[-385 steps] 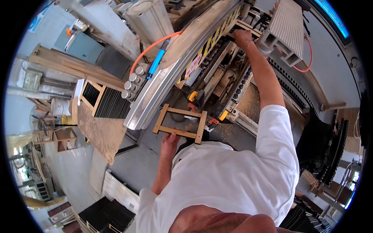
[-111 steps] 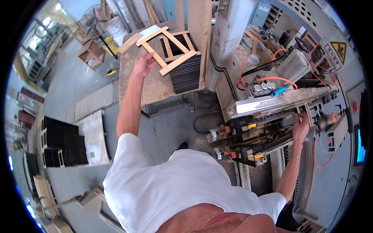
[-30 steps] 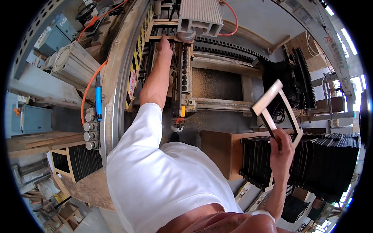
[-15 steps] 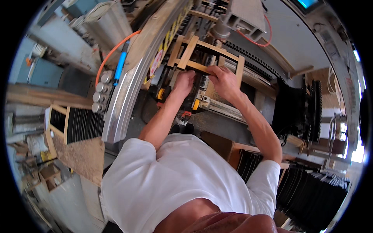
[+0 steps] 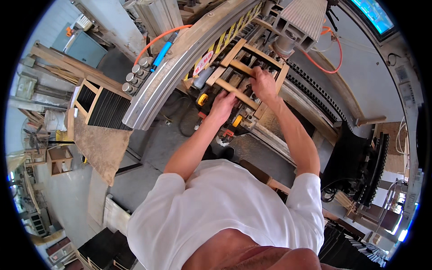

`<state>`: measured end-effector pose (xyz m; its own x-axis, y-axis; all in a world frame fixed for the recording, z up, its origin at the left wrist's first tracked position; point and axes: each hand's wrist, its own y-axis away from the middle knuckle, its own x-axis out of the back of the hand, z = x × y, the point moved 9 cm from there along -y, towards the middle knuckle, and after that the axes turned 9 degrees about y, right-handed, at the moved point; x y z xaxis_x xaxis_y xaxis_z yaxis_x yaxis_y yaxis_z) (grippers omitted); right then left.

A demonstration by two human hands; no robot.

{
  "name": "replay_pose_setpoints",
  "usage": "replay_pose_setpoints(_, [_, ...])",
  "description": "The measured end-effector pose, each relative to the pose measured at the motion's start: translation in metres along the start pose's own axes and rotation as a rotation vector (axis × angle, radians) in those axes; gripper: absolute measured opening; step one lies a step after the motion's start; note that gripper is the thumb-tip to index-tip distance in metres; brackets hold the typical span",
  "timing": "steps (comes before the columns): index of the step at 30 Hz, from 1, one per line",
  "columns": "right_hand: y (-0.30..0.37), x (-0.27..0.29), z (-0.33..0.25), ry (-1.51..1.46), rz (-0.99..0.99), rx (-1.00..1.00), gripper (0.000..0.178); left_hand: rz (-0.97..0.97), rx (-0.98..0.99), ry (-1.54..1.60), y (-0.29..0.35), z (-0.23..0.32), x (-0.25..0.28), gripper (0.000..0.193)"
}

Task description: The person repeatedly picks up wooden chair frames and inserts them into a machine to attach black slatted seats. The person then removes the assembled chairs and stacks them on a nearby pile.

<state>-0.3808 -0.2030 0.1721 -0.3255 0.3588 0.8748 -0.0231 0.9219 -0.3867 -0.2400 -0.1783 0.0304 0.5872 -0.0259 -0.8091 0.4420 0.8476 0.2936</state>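
Stretched forward, the left hand [image 5: 223, 107] holds the near side of the wooden frame [image 5: 243, 97]; the right hand [image 5: 264, 85] curls farther in, its grip unclear.

Grips: two, left grip [image 5: 223, 108] and right grip [image 5: 264, 84], both at wooden frames [image 5: 265, 56]. Three crossbars show there; overlap leaves the frame count unclear. Yellow round fittings [image 5: 203, 99]: two, one either side of left grip. Red clamps [image 5: 228, 133]: two, below left grip. Left of the grips: four silver knobs [image 5: 138, 69], one blue tube [image 5: 163, 55], one tabletop [image 5: 99, 148] bearing one dark-sided stack [image 5: 108, 110]. Orange hoses [image 5: 340, 58]: two, upper left and upper right of the grips. Screen [image 5: 372, 15]: one, far upper right of right grip.
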Motion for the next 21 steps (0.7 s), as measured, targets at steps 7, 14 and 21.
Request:
replay_pose_setpoints(7, [-0.062, -0.045, 0.052, 0.141, -0.039, -0.118, 0.024, 0.002, -0.013, -0.088, 0.121, 0.033, 0.041, 0.040])
replay_pose_setpoints(14, [-0.099, -0.055, 0.031, 0.588, -0.154, 0.089, 0.026, 0.007, -0.014, -0.127, 0.201, 0.075, 0.075, 0.034])
replay_pose_setpoints(21, [-0.135, -0.058, 0.042, 0.932, -0.312, 0.050, 0.025, 0.136, 0.002, -0.116, 0.222, 0.099, 0.134, 0.034])
